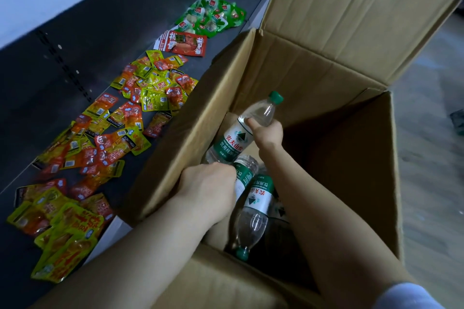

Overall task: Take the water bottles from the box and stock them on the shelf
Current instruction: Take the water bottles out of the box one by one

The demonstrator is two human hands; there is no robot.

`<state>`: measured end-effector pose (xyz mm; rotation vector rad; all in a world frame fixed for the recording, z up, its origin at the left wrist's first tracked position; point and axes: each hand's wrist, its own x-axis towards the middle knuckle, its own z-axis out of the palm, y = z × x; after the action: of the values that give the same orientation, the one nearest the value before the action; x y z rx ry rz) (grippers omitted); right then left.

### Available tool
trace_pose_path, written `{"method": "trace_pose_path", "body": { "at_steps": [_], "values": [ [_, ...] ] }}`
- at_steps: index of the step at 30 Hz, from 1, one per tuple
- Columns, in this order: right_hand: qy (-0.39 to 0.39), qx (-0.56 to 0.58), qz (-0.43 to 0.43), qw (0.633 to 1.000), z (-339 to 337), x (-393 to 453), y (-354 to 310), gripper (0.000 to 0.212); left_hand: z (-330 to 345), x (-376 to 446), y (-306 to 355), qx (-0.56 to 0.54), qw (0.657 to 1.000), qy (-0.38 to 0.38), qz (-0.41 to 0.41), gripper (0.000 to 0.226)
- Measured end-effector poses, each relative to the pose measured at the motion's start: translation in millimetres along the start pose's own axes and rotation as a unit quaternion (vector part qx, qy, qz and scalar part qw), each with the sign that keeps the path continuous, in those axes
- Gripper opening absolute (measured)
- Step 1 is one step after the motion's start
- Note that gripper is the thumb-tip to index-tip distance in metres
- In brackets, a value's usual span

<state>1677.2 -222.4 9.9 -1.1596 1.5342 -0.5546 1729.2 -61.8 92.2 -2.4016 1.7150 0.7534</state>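
A large open cardboard box is seen beside a dark shelf, on which small snack packets are scattered. Inside the box, near its left wall, a few water bottles are left. One water bottle, green cap up and away, is held by the right hand, whose fingers are curled round its shoulder just above the label; its long axis is tilted, the base low against the pile. A second bottle, pointing its base upward, is gripped by the left hand — the fingers themselves are hidden behind the knuckles. A third bottle is left lying beneath, cap toward the viewer. The shelf lies to the left of both hands — the left hand is judged nearer, so the bottles would be carried leftward over the box wall.
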Motion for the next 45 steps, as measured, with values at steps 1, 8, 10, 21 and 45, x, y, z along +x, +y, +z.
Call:
{"method": "trace_pose_path", "body": {
  "at_steps": [1,8,10,21,45],
  "values": [
    [0.007,0.003,-0.012,1.000,-4.0,-3.6,-3.3,0.044,-1.7,-2.4,1.1,-0.011,1.000,0.006,0.009,0.012],
    [0.018,0.007,-0.069,0.997,-35.9,-43.0,-36.8,0.046,-18.4,-29.9,0.6,-0.141,0.989,-0.013,-0.042,0.014],
    [0.009,-0.004,-0.090,0.996,-45.6,-57.1,-47.3,0.047,-25.4,-40.7,0.6,-0.158,0.986,-0.005,-0.047,0.009],
    [-0.081,-0.012,-0.166,0.983,-93.9,-156.5,-121.7,0.051,-97.9,-100.3,5.9,-0.286,0.954,0.027,-0.080,0.045],
    [-0.264,-0.041,-0.326,0.907,-89.8,-328.5,-271.0,0.071,-208.8,-236.0,-25.5,-0.427,0.880,0.185,-0.092,0.061]
  ]
}}
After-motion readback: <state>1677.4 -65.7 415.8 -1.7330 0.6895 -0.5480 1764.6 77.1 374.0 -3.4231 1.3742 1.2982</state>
